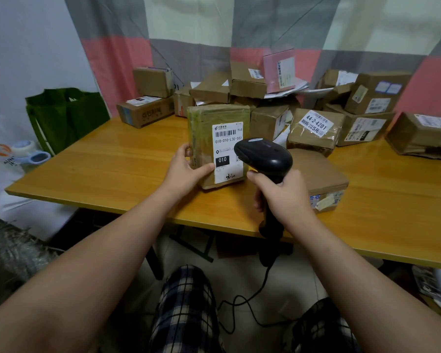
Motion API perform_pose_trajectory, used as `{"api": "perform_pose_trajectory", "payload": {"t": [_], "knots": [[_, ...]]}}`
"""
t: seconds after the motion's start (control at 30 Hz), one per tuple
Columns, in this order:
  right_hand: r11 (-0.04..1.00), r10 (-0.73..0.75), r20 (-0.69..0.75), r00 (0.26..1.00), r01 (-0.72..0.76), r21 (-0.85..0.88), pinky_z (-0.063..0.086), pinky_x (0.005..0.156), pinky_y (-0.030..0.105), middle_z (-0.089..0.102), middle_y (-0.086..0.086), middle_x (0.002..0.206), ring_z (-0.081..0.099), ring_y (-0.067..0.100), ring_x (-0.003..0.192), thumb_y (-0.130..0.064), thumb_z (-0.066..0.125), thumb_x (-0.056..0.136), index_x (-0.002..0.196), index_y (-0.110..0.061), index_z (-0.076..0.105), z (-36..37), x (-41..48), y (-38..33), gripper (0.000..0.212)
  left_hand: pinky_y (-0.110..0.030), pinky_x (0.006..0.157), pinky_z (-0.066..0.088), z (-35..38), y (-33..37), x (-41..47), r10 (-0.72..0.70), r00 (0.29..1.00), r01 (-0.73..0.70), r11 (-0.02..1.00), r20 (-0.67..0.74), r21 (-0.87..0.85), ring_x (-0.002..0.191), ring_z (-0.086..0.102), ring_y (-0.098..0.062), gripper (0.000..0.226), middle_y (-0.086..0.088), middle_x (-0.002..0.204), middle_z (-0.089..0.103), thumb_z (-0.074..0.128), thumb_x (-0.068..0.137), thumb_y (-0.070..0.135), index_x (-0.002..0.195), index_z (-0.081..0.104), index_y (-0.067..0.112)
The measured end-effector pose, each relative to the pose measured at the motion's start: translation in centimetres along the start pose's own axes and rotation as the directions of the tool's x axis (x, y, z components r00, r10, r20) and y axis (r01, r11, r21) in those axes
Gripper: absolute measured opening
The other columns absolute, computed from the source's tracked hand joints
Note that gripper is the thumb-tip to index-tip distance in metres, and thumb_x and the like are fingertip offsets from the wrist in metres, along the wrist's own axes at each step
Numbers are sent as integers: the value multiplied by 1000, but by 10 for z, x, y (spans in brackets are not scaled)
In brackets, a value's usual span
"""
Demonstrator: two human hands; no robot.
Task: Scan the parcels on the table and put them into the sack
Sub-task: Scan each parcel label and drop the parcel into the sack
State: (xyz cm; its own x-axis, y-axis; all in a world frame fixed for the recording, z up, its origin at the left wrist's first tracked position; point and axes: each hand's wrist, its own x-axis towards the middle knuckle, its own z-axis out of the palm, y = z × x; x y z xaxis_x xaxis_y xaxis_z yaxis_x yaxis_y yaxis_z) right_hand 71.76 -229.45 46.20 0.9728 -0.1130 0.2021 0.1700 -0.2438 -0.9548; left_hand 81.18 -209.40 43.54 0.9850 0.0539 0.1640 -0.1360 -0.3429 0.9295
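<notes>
My left hand [186, 168] grips a taped brown parcel [209, 121] by its left edge and holds it upright on the wooden table [117, 159], its white barcode label facing me. My right hand [283, 194] is wrapped round the handle of a black barcode scanner [264, 155], whose head sits just in front of the label's lower right part. A flat parcel [321, 177] lies right behind the scanner. Several more cardboard parcels [313, 128] are piled across the back of the table. A green sack [64, 115] stands open past the table's left end.
The scanner's black cable [255, 296] runs down to the floor between my knees. Tape rolls [28, 151] and white bags sit left of the table. A grey and pink curtain hangs behind the pile. The table's left front stretch is bare wood.
</notes>
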Motion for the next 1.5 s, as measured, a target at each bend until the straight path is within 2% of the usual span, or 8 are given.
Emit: {"api": "perform_pose_trajectory", "payload": {"t": [0.23, 0.47, 0.6, 0.73, 1.0, 1.17, 1.27, 1.5], "knots": [[999, -34, 30, 999, 34, 3, 53, 52, 33, 60, 2, 51, 63, 22, 50, -29, 69, 84, 77, -17, 64, 3, -7, -7, 16, -27, 92, 49, -5, 4, -8, 5, 1000, -5, 1000, -15, -26, 120, 52, -17, 88, -3, 138, 45, 79, 77, 20, 147, 26, 13], [998, -27, 309, 951, 8, 63, 53, 53, 30, 61, 2, 56, 61, 15, 50, -24, 71, 84, 71, -14, 64, 52, -24, -23, 18, -6, 77, 48, -63, -12, -91, -25, 972, -4, 992, -232, -123, 102, 55, 8, 98, 17, 123, 47, 83, 65, 34, 146, 28, 23], [997, -69, 555, 829, 47, 54, 48, 53, 21, 61, -7, 54, 57, 3, 51, -16, 74, 81, 71, -15, 66, 100, -47, -20, 13, -31, 102, 47, -103, -38, -166, -104, 899, 58, 991, -425, -119, 116, 57, -10, 87, -3, 134, 52, 80, 69, 18, 143, 33, 16], [995, -97, 669, 737, 78, 58, 39, 53, 6, 59, -20, 57, 53, -10, 57, -1, 73, 76, 71, -24, 58, 153, -74, -9, 27, -16, 93, 48, -137, -57, -235, -179, 789, 130, 984, -588, -125, 111, 58, 1, 81, 0, 131, 55, 80, 70, 16, 134, 33, 31], [961, -12, 777, 629, 222, -165, 39, 105, 43, 49, 8, 136, 38, 26, 134, -32, 82, 73, 130, -18, 54, 269, -107, 34, 64, -42, 105, 44, -217, -113, -316, -246, 482, 405, 914, -841, -35, 120, 53, -16, 87, -7, 142, 41, 83, 71, 24, 141, 31, 19], [909, 108, 732, 673, 232, -347, 45, 67, 28, 61, -5, 94, 62, 25, 98, -31, 71, 82, 128, -22, 47, 305, -122, 66, 53, -41, 102, 44, -245, -152, -333, -310, 559, 662, 725, -769, 189, 119, 50, -24, 88, -9, 134, 41, 83, 70, 33, 142, 35, 15], [875, 108, 748, 655, 295, -384, 36, 59, 25, 57, -8, 83, 62, 25, 87, -23, 65, 85, 125, -22, 48, 312, -129, 74, 44, -41, 97, 41, -253, -169, -352, -374, 651, 759, 333, -660, 560, 114, 50, -31, 90, -10, 129, 43, 75, 72, 45, 145, 31, 17], [852, 72, 789, 610, 373, -367, 38, 70, 26, 51, -7, 82, 61, 29, 96, -17, 70, 78, 124, -17, 49, 308, -143, 58, 51, -39, 90, 41, -265, -173, -436, -427, 500, 796, -117, -753, 595, 109, 50, -33, 84, -10, 123, 44, 69, 69, 59, 135, 39, 17]]}}
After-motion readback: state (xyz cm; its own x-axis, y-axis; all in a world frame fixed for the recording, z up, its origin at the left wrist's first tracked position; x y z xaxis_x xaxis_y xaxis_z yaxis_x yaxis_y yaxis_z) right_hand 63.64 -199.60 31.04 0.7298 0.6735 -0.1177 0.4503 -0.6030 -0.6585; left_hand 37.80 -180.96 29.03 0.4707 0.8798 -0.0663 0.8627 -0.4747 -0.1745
